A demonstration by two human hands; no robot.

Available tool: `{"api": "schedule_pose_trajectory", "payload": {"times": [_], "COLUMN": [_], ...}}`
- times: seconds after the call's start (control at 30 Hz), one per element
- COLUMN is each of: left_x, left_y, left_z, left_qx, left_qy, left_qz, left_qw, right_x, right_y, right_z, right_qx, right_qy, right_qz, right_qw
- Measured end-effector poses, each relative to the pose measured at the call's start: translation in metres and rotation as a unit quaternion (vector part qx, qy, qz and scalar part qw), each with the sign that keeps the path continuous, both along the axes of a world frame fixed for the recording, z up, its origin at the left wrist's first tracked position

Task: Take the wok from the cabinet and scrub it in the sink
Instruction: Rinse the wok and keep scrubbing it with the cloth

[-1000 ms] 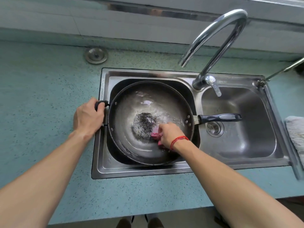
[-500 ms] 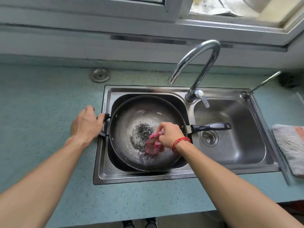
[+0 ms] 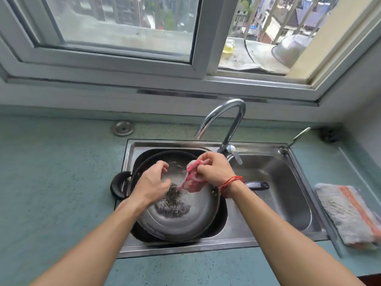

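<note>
one wok (image 3: 181, 221) (two handles), one pink cloth (image 3: 192, 178), right hand (image 3: 214, 169)

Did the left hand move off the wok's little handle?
Yes. The left hand moved right, off the small handle by the sink rim, over the wok.

Folded towel (image 3: 348, 215) on teal counter (image 3: 51, 182)

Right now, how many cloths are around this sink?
2. A crumpled pink cloth is gripped in the right hand above the dark round metal wok; a folded grey cloth with an orange stripe lies on the counter right of the steel sink.
</note>
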State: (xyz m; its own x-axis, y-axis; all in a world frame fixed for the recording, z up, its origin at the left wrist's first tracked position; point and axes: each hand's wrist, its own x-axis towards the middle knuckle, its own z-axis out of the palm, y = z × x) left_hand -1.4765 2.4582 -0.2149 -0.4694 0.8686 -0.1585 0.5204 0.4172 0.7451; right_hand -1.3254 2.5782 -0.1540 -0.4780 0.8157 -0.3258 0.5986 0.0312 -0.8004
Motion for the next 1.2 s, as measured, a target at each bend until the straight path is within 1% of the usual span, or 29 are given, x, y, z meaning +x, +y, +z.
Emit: {"api": "schedule_pose_trajectory", "payload": {"times": [0.1,0.23,0.33,0.43,0.53,0.63,0.7,0.77,0.83,0.9,1.0,1.07,1.13,1.2], "left_x": [0.020,0.030,0.031,0.029,0.023,0.020,0.019,0.019,0.019,0.020,0.024,0.028,0.030,0.028], "left_y": [0.009,0.019,0.021,0.021,0.020,0.020,0.021,0.022,0.023,0.023,0.023,0.022,0.022,0.022], "left_z": [0.014,0.020,0.024,0.026,0.025,0.027,0.030,0.033,0.038,0.044,0.055,0.058,0.056,0.048], "left_qx": [0.023,0.068,0.090,0.089,0.093,0.098,0.100,0.097,0.092,0.094,0.109,0.116,0.114,0.109], "left_qy": [-0.059,-0.106,-0.137,-0.173,-0.200,-0.291,-0.352,-0.391,-0.430,-0.479,-0.534,-0.539,-0.536,-0.533], "left_qz": [-0.031,-0.043,-0.043,-0.026,0.009,0.066,0.103,0.121,0.130,0.131,0.095,0.073,0.090,0.116], "left_qw": [0.998,0.991,0.986,0.981,0.975,0.950,0.925,0.907,0.889,0.863,0.833,0.831,0.831,0.831], "right_x": [-0.002,-0.002,-0.002,-0.002,0.000,0.001,0.004,0.006,0.007,0.005,0.002,0.001,0.002,0.007], "right_y": [0.002,0.006,0.006,0.005,0.010,0.012,0.014,0.013,0.011,0.006,-0.001,-0.008,-0.012,-0.012], "right_z": [0.014,0.023,0.026,0.033,0.037,0.040,0.038,0.036,0.031,0.026,0.019,0.018,0.017,0.014], "right_qx": [-0.041,-0.084,-0.135,-0.182,-0.199,-0.178,-0.140,-0.094,-0.061,-0.021,0.037,0.018,-0.016,-0.034], "right_qy": [0.057,0.080,0.108,0.143,0.154,0.154,0.152,0.141,0.133,0.112,0.107,0.127,0.154,0.194], "right_qz": [-0.031,-0.053,-0.065,-0.083,-0.087,-0.086,-0.079,-0.063,-0.055,-0.051,-0.013,0.030,0.062,0.057], "right_qw": [0.997,0.992,0.983,0.969,0.964,0.968,0.975,0.984,0.988,0.992,0.993,0.991,0.986,0.979]}}
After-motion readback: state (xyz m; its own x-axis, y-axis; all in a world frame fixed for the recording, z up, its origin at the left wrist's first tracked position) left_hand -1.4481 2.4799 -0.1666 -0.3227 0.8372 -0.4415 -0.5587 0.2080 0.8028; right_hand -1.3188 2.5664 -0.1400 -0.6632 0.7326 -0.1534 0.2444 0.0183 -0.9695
